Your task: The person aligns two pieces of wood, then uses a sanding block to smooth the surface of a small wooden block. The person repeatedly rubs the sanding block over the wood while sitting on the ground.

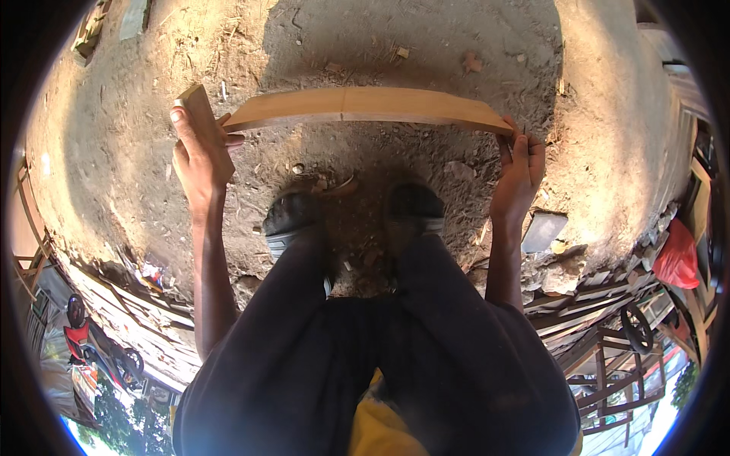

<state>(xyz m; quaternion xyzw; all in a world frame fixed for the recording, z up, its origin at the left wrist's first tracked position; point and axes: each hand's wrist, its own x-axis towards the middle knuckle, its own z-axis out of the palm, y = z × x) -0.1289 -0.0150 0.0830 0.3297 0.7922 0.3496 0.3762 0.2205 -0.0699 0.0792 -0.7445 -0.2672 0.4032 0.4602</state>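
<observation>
A long plank of light brown wood [365,105] spans the gap between my hands, above the dirt floor. Its edges look curved, perhaps partly from the lens. A thin line crosses its face near the middle. My left hand [201,162] grips a short wooden block [203,114], thumb on its near side. The fingers of that hand reach towards the plank's left end; whether they touch it is hard to tell. My right hand [519,171] pinches the plank's right end. A thin dark sliver, perhaps a nail, shows by its fingertips.
My shoes [292,214] stand on dirt ground [365,34] strewn with wood chips. A grey flat slab [543,231] lies right of my right forearm. Stacked wood strips [593,293], a red plastic bag [677,256] and wooden frames [616,370] are at the right; a motorcycle [102,347] stands at lower left.
</observation>
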